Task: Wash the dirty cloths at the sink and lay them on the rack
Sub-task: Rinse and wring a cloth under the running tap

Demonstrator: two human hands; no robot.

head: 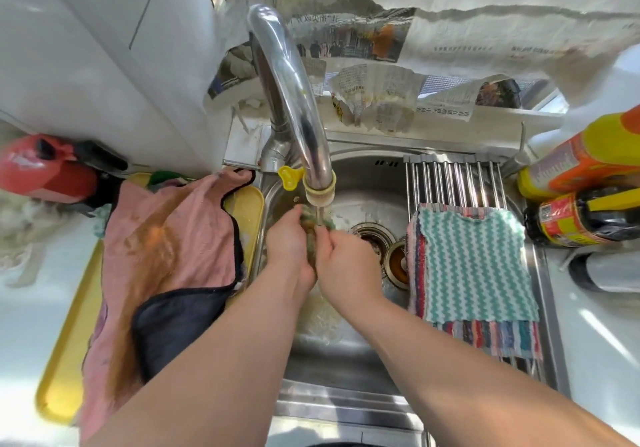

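A small greenish cloth [310,230] is bunched under the tap [294,100], with water running onto it above the sink [346,356]; the left hand [289,244] and right hand [341,263] both have their fingers curled round it, pressed close together over the basin; just to the right, a teal zigzag cloth [474,266] lies flat on a striped cloth [485,337] across the rack [450,183]; to the left a stained pink cloth [166,238] sprawls over a yellow tray [65,360]; bottles [581,169] lie at the far right.
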